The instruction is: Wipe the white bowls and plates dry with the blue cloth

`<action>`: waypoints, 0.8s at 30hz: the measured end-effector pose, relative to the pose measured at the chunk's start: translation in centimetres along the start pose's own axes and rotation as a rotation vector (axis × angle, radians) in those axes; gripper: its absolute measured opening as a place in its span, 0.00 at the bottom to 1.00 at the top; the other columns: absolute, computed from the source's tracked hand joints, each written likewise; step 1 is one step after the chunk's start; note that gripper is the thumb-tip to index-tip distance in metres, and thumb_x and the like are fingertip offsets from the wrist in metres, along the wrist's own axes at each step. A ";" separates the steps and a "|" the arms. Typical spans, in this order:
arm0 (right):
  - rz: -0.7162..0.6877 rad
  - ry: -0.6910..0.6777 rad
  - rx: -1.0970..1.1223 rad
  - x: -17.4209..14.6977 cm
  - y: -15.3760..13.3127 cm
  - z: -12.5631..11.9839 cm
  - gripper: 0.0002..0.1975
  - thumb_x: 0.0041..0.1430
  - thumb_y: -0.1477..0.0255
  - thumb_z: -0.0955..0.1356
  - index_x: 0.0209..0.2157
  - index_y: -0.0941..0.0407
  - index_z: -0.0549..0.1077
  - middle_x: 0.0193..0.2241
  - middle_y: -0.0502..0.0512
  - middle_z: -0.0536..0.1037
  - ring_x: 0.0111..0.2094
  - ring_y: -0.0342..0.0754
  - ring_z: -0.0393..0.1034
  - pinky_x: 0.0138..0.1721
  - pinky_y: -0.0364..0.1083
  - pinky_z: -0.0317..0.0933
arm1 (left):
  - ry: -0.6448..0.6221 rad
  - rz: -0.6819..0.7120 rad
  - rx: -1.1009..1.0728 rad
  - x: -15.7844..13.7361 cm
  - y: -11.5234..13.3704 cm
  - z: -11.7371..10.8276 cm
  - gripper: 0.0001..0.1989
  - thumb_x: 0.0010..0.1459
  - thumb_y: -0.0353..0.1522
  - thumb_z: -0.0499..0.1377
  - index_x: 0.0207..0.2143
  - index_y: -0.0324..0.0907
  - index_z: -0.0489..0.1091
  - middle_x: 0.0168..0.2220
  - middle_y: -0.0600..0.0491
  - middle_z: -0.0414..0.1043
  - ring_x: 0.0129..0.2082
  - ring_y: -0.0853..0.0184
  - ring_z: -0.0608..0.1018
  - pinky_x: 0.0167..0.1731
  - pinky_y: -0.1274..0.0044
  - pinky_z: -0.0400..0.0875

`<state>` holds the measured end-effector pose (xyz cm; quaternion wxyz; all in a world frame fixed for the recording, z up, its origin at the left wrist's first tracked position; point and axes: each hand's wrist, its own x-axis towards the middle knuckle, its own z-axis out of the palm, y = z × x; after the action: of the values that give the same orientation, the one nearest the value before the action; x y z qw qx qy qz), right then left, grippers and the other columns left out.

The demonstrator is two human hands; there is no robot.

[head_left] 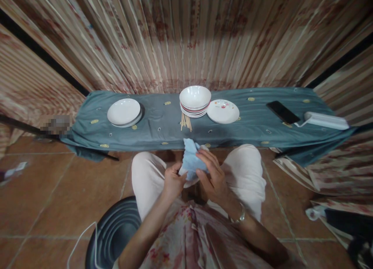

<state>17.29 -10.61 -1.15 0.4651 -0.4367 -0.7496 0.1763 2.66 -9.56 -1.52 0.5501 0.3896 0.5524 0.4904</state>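
Between my knees, a blue cloth (190, 157) lies over a white dish (190, 183), with only bits of the dish's rim showing; whether it is a bowl or a plate I cannot tell. My left hand (172, 180) grips the dish's left edge, thumb on top. Fingers of my right hand (215, 179) press the cloth against the dish from the right. Ahead on the cloth-covered table (157, 125) stands a stack of white bowls (195, 97). Several wooden chopsticks (185, 122) lie in front of it, and a flower-patterned plate (223, 112) sits at its right.
Stacked white plates (124, 112) stand on the table's left part. A black phone (282, 112) and a white roller-like object with a handle (326, 120) lie at the right. A round black stool or tub (116, 226) with a white cord is beside my left leg. Curtains hang behind.
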 end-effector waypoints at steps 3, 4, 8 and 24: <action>-0.016 0.043 -0.127 0.1 0.6 0.6 0.25 0.67 0.74 0.62 0.64 0.53 0.59 0.59 0.63 0.66 0.62 0.55 0.59 0.60 0.59 0.58 | 0.006 -0.003 -0.017 -0.1 0.1 0.4 0.08 0.34 0.33 0.66 0.20 0.39 0.73 0.20 0.57 0.71 0.23 0.71 0.67 0.24 0.79 0.65; -0.019 0.037 -0.161 0.1 0.9 0.8 0.25 0.67 0.74 0.61 0.64 0.53 0.59 0.61 0.64 0.64 0.62 0.55 0.58 0.60 0.59 0.57 | 0.016 -0.005 -0.012 -0.2 0.2 0.5 0.08 0.34 0.33 0.66 0.20 0.39 0.73 0.20 0.58 0.70 0.22 0.71 0.67 0.24 0.80 0.64; 0.023 -0.003 -0.141 0.4 2.6 1.0 0.25 0.69 0.76 0.57 0.65 0.51 0.58 0.64 0.61 0.60 0.65 0.53 0.53 0.64 0.59 0.53 | 0.051 -0.025 0.060 -0.5 0.8 0.5 0.09 0.35 0.34 0.67 0.19 0.39 0.72 0.18 0.59 0.67 0.20 0.73 0.65 0.22 0.80 0.62; -0.062 -0.107 -0.111 0.1 1.9 1.2 0.26 0.69 0.72 0.57 0.67 0.47 0.53 0.69 0.55 0.49 0.69 0.55 0.43 0.67 0.63 0.46 | 0.039 0.033 0.158 -0.6 0.6 0.4 0.06 0.36 0.32 0.63 0.20 0.39 0.74 0.18 0.59 0.68 0.21 0.72 0.66 0.23 0.80 0.62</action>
<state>17.20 -9.32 -2.95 0.4047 -0.4283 -0.7952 0.1431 3.07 -9.94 -0.72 0.4987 0.4312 0.5933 0.4618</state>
